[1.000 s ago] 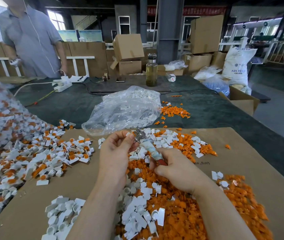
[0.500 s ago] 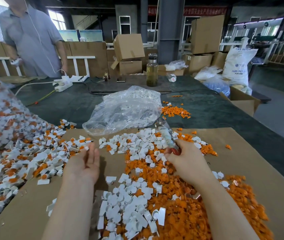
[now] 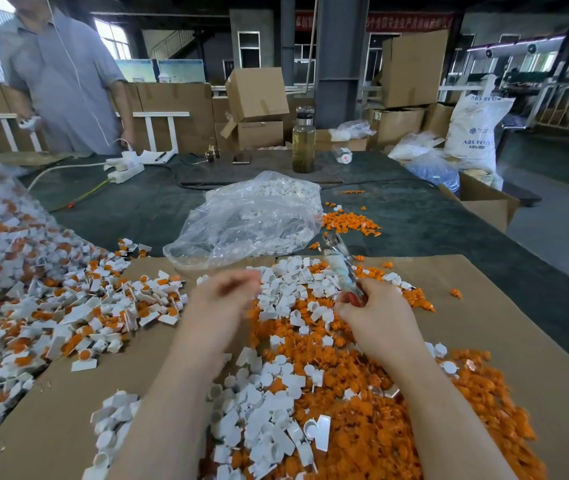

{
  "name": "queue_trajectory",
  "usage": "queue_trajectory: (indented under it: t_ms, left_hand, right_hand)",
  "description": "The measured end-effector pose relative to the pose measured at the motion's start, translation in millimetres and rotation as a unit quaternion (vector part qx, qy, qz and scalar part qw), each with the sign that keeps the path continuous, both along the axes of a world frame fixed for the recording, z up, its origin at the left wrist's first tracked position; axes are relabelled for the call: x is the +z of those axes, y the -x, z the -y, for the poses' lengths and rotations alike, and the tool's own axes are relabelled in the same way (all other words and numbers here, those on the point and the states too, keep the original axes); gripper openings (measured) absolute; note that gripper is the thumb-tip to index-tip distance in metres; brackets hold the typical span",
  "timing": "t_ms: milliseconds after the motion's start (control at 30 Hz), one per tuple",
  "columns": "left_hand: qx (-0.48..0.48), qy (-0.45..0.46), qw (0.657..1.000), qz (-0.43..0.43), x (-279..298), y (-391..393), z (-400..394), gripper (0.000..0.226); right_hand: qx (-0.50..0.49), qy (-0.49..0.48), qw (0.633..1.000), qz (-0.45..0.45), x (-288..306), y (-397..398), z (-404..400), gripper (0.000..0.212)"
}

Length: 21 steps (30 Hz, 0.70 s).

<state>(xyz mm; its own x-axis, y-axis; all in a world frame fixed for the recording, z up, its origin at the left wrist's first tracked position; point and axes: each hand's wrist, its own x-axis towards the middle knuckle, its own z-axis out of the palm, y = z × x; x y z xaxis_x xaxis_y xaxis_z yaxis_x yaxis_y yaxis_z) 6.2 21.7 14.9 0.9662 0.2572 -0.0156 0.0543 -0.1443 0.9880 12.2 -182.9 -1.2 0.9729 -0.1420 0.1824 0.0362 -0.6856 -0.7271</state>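
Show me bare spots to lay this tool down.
Bare cardboard right of the orange pieces; another patch lower left, between the mixed pile and the white caps. Green table cover left of the clear bag is free. Between the left hand and right hand it is crowded.

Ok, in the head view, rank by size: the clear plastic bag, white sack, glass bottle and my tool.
Largest, the clear plastic bag.
Next, the white sack, though farther back.
The glass bottle and the tool look alike; the tool is nearer, so no ranking.
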Motion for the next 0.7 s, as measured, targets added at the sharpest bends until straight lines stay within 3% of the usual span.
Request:
queue_trajectory:
  t_ms: [33, 100, 200, 267, 400, 567, 700]
  left_hand:
    - [-0.058, -0.135, 0.989, 0.030, -4.9, 1.1, 11.4, 0.020]
    - [-0.132, -0.334, 0.929, 0.084, -17.9, 1.0, 29.8, 0.030]
    - [-0.167, -0.492, 0.847, 0.111, -32.0, -1.7, 43.2, 0.047]
    - [-0.173, -0.515, 0.833, 0.099, -32.2, -1.3, 43.6, 0.046]
    - [-0.176, -0.512, 0.838, 0.075, -29.4, -0.4, 37.5, 0.025]
    - [-0.209, -0.505, 0.835, 0.065, -29.6, 0.8, 35.6, 0.037]
    - [-0.203, -0.500, 0.838, 0.083, -30.7, 0.8, 38.8, 0.026]
  right_hand:
    - [0.000, 0.003, 1.000, -0.002, -0.2, -0.1, -0.5, 0.020]
    - [-0.001, 0.006, 1.000, -0.004, -0.1, 0.3, -0.7, 0.018]
    - [0.011, 0.010, 1.000, -0.012, 0.7, 1.2, -0.9, 0.013]
    - [0.022, 0.014, 0.999, -0.022, 1.6, 1.9, -2.1, 0.010]
    - [0.030, 0.024, 0.999, -0.028, 1.8, 2.2, -3.3, 0.013]
    - [0.038, 0.030, 0.998, -0.027, 1.1, 2.3, -3.4, 0.013]
    - [0.035, 0.030, 0.999, -0.024, 0.7, 1.1, -2.1, 0.012]
